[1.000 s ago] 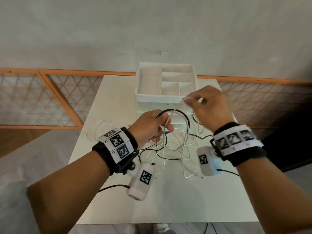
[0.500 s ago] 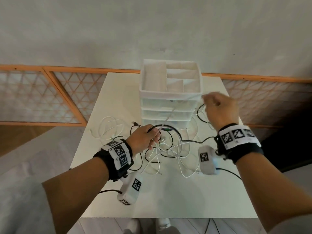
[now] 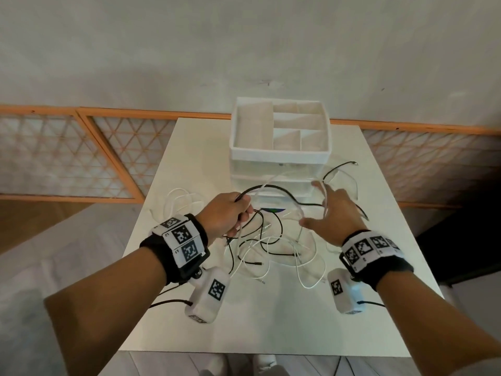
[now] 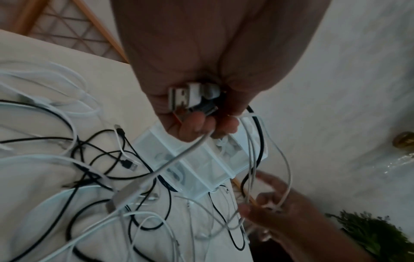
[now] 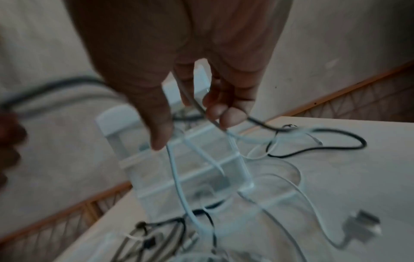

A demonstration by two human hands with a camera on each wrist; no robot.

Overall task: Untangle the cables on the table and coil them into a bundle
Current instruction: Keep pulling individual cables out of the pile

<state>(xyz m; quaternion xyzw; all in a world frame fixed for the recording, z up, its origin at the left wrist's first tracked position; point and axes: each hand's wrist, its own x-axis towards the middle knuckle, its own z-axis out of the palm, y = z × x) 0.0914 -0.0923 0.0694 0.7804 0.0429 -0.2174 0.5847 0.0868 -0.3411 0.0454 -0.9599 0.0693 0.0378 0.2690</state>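
Cables [image 3: 271, 240]: mostly tangled on table [image 3: 189, 158]. Your left hand [image 3: 227, 213] grips USB plugs [image 4: 190, 99] and several strands. Your right hand [image 3: 333, 213], raised and pinching a moment ago, has dropped, fingers spread through white loops; coiling not begun.

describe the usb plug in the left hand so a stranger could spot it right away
Start at the white table and find the left hand, fisted over the cable tangle. A white USB plug pokes out of its palm, unlike the loose plugs lying on the table.
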